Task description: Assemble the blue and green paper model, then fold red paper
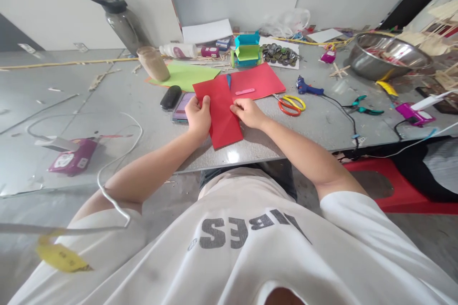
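Observation:
A sheet of red paper [222,121], creased and folded to a long rectangle, is held up over the table's front edge. My left hand [199,116] pinches its left edge, thumb on top. On the right edge my right hand [248,112] closes with thumb and finger. Behind it lies more red paper [263,78], with a pink craft knife or cutter [245,91] and a blue pointed tool [229,81] on it. Scissors [291,105] with red and yellow handles rest right of that paper. Left of my left hand are a black case [171,97] and a phone [181,107].
Green paper [193,75] lies under a jar [153,64] near a dark bottle [123,24]. Farther right are a blue glue gun [308,86], pliers [363,106] and a steel bowl [388,57]. A white cable [138,143] loops above my left arm.

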Motion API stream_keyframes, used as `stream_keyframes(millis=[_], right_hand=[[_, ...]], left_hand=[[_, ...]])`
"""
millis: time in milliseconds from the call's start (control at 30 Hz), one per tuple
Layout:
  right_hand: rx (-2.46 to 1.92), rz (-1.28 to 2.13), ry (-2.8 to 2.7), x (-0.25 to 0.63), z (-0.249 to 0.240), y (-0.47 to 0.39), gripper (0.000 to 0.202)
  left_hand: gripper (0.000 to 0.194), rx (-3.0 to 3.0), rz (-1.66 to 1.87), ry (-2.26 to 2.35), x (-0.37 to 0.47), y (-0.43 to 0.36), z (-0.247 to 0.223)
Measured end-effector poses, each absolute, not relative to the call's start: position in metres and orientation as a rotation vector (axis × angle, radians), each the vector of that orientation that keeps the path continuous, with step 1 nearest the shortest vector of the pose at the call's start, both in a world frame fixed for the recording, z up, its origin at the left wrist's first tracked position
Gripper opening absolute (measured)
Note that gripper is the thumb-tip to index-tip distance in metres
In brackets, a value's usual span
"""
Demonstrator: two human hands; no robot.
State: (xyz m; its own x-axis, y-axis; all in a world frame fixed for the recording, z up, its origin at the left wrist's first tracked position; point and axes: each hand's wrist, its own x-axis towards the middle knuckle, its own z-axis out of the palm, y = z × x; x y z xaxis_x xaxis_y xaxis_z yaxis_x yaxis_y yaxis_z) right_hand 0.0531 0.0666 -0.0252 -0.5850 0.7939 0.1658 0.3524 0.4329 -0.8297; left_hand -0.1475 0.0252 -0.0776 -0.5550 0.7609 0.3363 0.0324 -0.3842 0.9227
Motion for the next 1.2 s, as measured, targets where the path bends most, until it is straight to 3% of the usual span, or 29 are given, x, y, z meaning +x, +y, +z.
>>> stream_keyframes(millis=[233, 467, 633, 900, 1200], right_hand=[[-1.003, 1.019, -2.195, 0.053, -0.020, 0.062, 0.059], [-1.010, 0.942, -2.139, 0.050, -0.020, 0.062, 0.054], [-0.997, 1.079, -2.126, 0.049, -0.019, 0.064, 0.044], [-1.104, 1.080, -2.207, 0.050, -0.017, 0.062, 0.060], [-0.996, 1.125, -2.272, 0.054, -0.020, 0.065, 0.046]], left_hand=[[0.038, 1.045, 2.024, 1.346, -0.155, 0.032, -0.079], [0.044, 1.094, 1.921, 1.253, -0.147, 0.027, -0.082], [0.041, 1.122, 1.968, 1.279, -0.148, 0.029, -0.085], [0.052, 1.167, 2.021, 1.302, -0.157, 0.036, -0.087], [0.055, 1.197, 2.085, 1.362, -0.168, 0.047, -0.090]])
